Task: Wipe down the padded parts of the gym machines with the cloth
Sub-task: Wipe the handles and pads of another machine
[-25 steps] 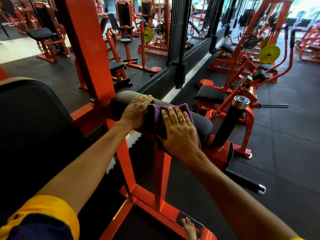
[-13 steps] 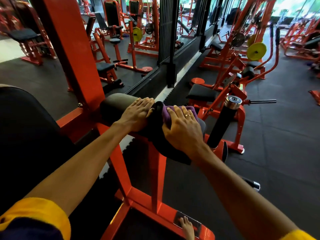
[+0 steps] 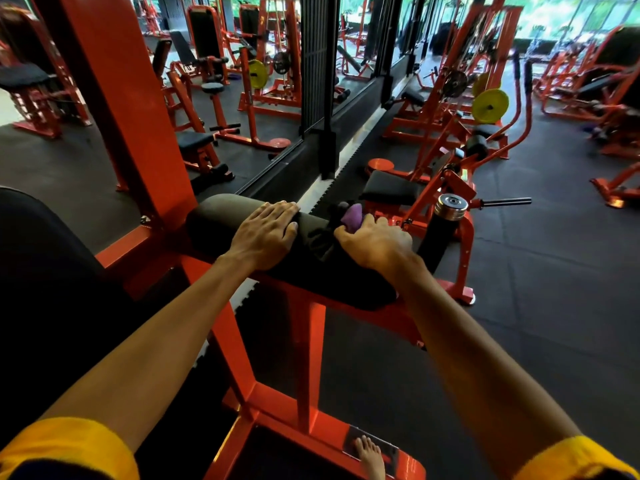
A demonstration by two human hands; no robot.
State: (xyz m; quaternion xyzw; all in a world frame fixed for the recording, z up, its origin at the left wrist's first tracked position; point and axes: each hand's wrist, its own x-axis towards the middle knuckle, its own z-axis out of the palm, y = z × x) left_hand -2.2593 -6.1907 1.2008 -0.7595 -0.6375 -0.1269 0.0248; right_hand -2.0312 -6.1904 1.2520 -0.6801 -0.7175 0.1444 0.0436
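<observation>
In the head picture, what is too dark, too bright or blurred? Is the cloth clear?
Head view: the purple cloth shows only as a small patch at the right hand; the black pad at left is lost in shadow; the windows at top right are washed out; machines at the far right look smeared; the wide lens bends the orange frame.

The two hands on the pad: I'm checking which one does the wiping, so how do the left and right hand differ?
The left hand lies flat on the pad with fingers straight; the right hand has its fingers curled. The left hand holds nothing; the right hand grips the purple cloth. The left hand sits nearer the orange upright, the right hand toward the pad's other end. Both rest on the same dark pad.
</observation>
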